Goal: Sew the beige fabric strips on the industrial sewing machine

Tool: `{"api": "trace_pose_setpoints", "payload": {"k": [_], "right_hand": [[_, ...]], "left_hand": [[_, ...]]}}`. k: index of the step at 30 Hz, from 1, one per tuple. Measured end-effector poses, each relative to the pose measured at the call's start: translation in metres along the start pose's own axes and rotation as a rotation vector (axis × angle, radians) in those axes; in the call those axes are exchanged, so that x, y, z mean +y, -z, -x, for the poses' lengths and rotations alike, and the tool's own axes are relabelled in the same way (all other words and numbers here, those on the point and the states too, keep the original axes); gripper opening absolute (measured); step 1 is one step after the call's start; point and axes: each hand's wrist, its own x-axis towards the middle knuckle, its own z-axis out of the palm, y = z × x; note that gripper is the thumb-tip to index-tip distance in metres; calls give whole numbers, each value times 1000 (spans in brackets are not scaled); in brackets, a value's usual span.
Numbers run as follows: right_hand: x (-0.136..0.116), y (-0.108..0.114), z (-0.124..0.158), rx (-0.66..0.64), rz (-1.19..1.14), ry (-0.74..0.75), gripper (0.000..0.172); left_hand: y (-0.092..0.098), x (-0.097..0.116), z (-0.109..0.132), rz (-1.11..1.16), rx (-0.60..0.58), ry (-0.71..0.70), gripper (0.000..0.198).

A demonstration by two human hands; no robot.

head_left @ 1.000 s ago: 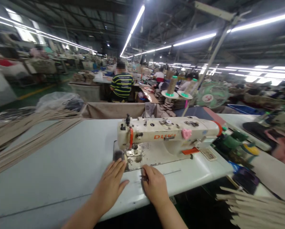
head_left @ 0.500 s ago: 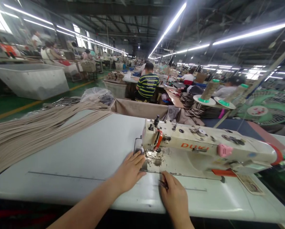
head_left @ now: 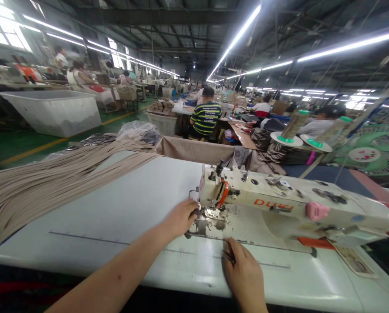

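Beside the sewing machine (head_left: 246,188), which ran left to right, right of centre, the left hand (head_left: 180,218) had curled since earlier, nearest the needle end, grip unclear; apart, lower, the right hand (head_left: 246,274) clasped a dark tool (head_left: 228,257)

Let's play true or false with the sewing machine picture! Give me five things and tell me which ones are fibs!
1. The left hand is by the left end of the sewing machine. True.
2. The right hand is holding a banana. False: the right hand holds a small dark tool.
3. A pink piece is on the front of the sewing machine. True.
4. The beige strips lie to the right of the sewing machine. False: the beige strips lie to its left.
5. A person ahead wears a striped shirt. True.
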Motion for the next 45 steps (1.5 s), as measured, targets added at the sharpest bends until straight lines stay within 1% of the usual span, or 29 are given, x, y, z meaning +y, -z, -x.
{"api": "trace_pose_setpoints", "payload": {"k": [2, 5, 8, 12, 15, 18, 23, 29, 34, 38, 41, 43, 45], "right_hand": [[0, 0, 0, -9, 2, -5, 35], [0, 0, 0, -5, 1, -22, 35], [0, 1, 0, 18, 3, -18, 32], [0, 1, -1, 12, -7, -31, 25], [-1, 1, -1, 13, -10, -41, 24], [-2, 0, -1, 18, -19, -48, 26], [0, 0, 2, -34, -40, -71, 27], [0, 0, 4, -71, -57, -95, 27], [0, -1, 4, -43, -53, -87, 26], [-1, -1, 3, -13, -45, -62, 25], [0, -2, 3, -19, -41, -61, 25], [0, -2, 4, -35, -40, -67, 25], [0, -1, 4, -45, -43, -71, 27]], "left_hand": [[0, -10, -16, -2, -4, -23, 40], [-1, -20, -37, -4, -34, -74, 36], [0, -21, -52, -11, -54, -118, 35], [7, -17, -59, -20, -79, -188, 40], [13, -19, -56, -34, -85, -208, 38], [16, -25, -51, -51, -91, -201, 29], [19, -26, -45, -82, -72, -160, 20], [21, -14, -35, -117, -48, -72, 15], [17, -4, -23, -61, -44, -12, 10], [15, -1, -20, -42, -45, 47, 9], [15, 3, -17, -45, -59, 81, 7], [13, 9, -13, -55, -67, 110, 5], [10, 20, -8, -74, -72, 150, 4]]}}
